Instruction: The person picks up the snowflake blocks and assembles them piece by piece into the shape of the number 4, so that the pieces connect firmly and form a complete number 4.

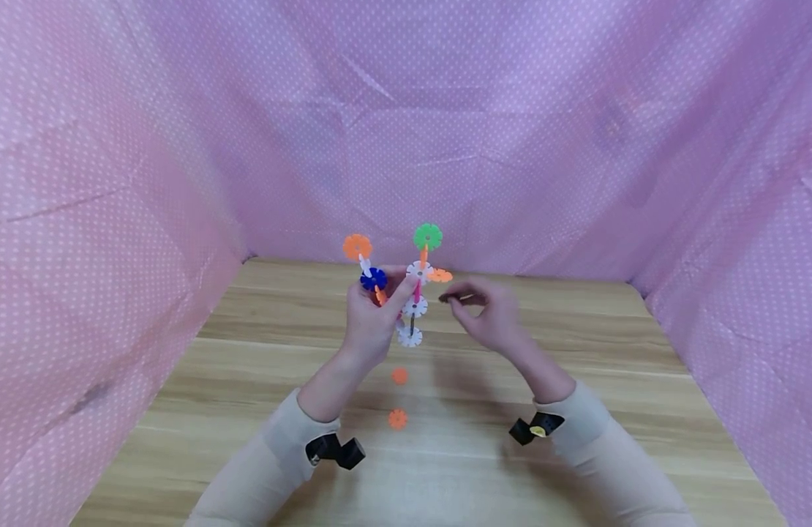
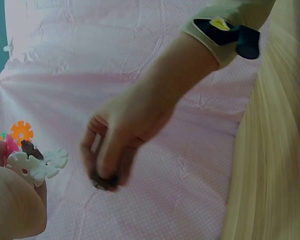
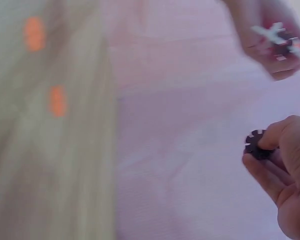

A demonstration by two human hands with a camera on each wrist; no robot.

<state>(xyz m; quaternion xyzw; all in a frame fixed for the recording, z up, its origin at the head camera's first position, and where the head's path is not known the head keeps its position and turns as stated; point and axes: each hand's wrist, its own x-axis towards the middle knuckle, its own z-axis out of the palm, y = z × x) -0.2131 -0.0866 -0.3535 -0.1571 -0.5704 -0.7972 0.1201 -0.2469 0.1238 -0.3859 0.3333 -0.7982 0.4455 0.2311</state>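
My left hand (image 1: 371, 318) grips a linked build of notched plastic discs, held up above the table. A green disc (image 1: 428, 237) tops its right branch, over white discs (image 1: 415, 306) joined by pink and dark pieces. On the left branch an orange disc (image 1: 357, 247) stands above a blue disc (image 1: 374, 279). Just right of the build, my right hand (image 1: 488, 315) pinches a dark brown notched disc (image 3: 256, 145) between thumb and fingers, apart from the build. The left wrist view shows the white discs (image 2: 50, 164) jutting out from the left hand.
Two loose orange discs (image 1: 399, 375) lie on the wooden table (image 1: 281, 454) between the forearms. Pink dotted cloth (image 1: 445, 146) hangs round the back and both sides of the table. Each wrist carries a black camera (image 1: 336, 450) on its sleeve.
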